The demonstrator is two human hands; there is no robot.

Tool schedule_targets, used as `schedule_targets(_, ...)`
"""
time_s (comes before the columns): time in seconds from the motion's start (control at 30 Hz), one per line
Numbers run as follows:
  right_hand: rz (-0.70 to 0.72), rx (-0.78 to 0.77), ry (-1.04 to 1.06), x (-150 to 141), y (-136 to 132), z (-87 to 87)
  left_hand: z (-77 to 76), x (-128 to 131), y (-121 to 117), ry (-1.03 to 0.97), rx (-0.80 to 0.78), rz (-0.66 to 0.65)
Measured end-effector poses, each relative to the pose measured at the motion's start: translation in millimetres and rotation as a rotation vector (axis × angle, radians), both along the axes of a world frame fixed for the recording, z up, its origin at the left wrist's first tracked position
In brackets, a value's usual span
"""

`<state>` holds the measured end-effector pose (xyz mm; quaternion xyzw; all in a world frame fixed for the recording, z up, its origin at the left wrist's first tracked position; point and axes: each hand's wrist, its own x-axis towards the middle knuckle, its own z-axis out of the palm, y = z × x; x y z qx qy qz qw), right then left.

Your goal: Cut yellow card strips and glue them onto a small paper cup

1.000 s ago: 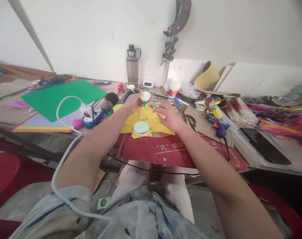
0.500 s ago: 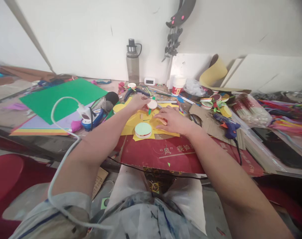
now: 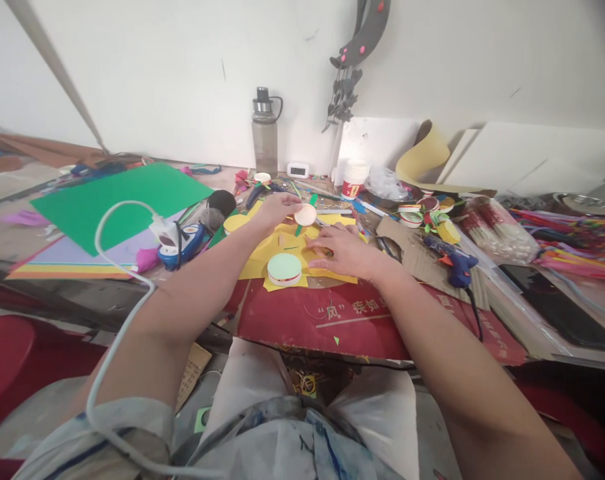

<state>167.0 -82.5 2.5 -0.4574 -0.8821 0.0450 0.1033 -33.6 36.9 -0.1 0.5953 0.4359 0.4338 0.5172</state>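
Note:
My left hand (image 3: pixel 278 209) reaches over the yellow paper (image 3: pixel 252 259), its fingers closed at the edge of a small round paper disc (image 3: pixel 305 215). Green paper tabs stick out above and below this disc. To its right, my right hand (image 3: pixel 343 249) rests low over the yellow sheets with curved, parted fingers; I make out nothing held in it. A thin greyish piece shows near its fingertips, too small to name. Between my forearms, a pale green round lid-like piece (image 3: pixel 284 269) with a white and red rim lies on a yellow scrap.
A red printed board (image 3: pixel 282 320) lies along the front edge. Rightward are a blue glue gun (image 3: pixel 461 268), cardboard (image 3: pixel 407 243) and a black phone (image 3: pixel 557 303). Behind stand a bottle (image 3: pixel 265 143) and paper cups (image 3: pixel 353 179). A white cable (image 3: pixel 125 313) crosses my left arm.
The disc has turned its face more toward me, and its upper green tab shows longer. My right fingers have shifted slightly. The whole view has tilted a little upward.

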Motion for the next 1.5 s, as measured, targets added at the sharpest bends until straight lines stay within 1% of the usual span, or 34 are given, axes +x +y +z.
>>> schedule_targets(0.07, -0.008, 0.018, 0.023, 1.0, 0.5, -0.3, 2.4, 0.9, -1.7, -0.045, -0.041, 0.000)
schedule_targets(0.13, -0.020, 0.053, 0.041, 2.1, 0.9, -0.6, 4.4, 1.2, -4.8, -0.036, -0.079, -0.010)
schedule_targets(0.2, -0.046, 0.092, 0.054, 2.9, 1.2, -1.4, 5.5, 0.5, -9.0, 0.052, -0.082, -0.002)
schedule_targets(0.27, -0.071, 0.122, 0.059, 3.3, 1.8, -3.0, 6.0, -0.9, -13.3, 0.217, -0.046, 0.001)
schedule_targets(0.33, -0.080, 0.139, 0.052, 3.2, 2.9, -5.1, 6.4, -2.5, -16.4, 0.451, 0.027, 0.006)
schedule_targets(0.4, -0.086, 0.147, 0.054, 2.9, 4.1, -7.0, 6.9, -4.0, -17.4, 0.671, 0.167, 0.032)
schedule_targets(0.47, -0.093, 0.154, 0.075, 2.9, 5.0, -8.2, 7.7, -5.3, -16.5, 0.801, 0.322, 0.090)
schedule_targets(0.53, -0.105, 0.178, 0.124, 3.5, 5.5, -8.6, 9.2, -7.0, -14.5, 0.859, 0.408, 0.134)
schedule_targets(0.6, -0.120, 0.226, 0.202, 4.9, 5.8, -8.4, 12.0, -9.2, -12.4, 0.848, 0.434, 0.167)
schedule_targets(0.67, -0.137, 0.288, 0.298, 6.8, 6.4, -7.5, 16.4, -11.5, -10.5, 0.754, 0.457, 0.224)
schedule_targets(0.7, -0.148, 0.321, 0.344, 7.7, 6.9, -6.8, 19.3, -12.5, -9.8, 0.675, 0.472, 0.271)
schedule_targets(0.77, -0.176, 0.391, 0.422, 9.6, 7.7, -4.8, 25.8, -13.8, -9.2, 0.422, 0.511, 0.353)
schedule_targets(0.87, -0.224, 0.503, 0.506, 11.6, 7.8, -1.2, 35.4, -14.2, -10.1, 0.024, 0.474, 0.428)
schedule_targets(0.93, -0.250, 0.549, 0.540, 11.9, 6.3, 1.4, 40.3, -13.9, -11.8, -0.130, 0.422, 0.452)
schedule_targets(1.0, -0.277, 0.554, 0.550, 11.1, 3.4, 4.4, 43.3, -13.5, -13.7, -0.191, 0.379, 0.458)
schedule_targets(1.1, -0.319, 0.491, 0.522, 9.0, -2.3, 9.9, 42.4, -11.6, -16.0, -0.174, 0.342, 0.443)
schedule_targets(1.17, -0.338, 0.447, 0.509, 8.0, -5.2, 13.1, 37.0, -8.7, -16.7, -0.116, 0.336, 0.411)
schedule_targets(1.23, -0.331, 0.420, 0.511, 7.9, -6.1, 14.5, 28.1, -4.6, -16.5, -0.022, 0.352, 0.356)
schedule_targets(1.3, -0.275, 0.367, 0.499, 8.7, -4.7, 13.1, 18.2, -0.4, -15.7, 0.103, 0.396, 0.267)
schedule_targets(1.4, -0.141, 0.250, 0.414, 9.9, -0.3, 5.9, 7.8, 3.2, -13.7, 0.261, 0.455, 0.152)
schedule_targets(1.43, -0.117, 0.210, 0.362, 10.0, 1.1, 2.8, 6.3, 3.5, -13.0, 0.291, 0.456, 0.140)
schedule_targets(1.5, -0.117, 0.134, 0.243, 10.0, 3.3, -3.5, 5.7, 3.0, -12.0, 0.322, 0.444, 0.145)
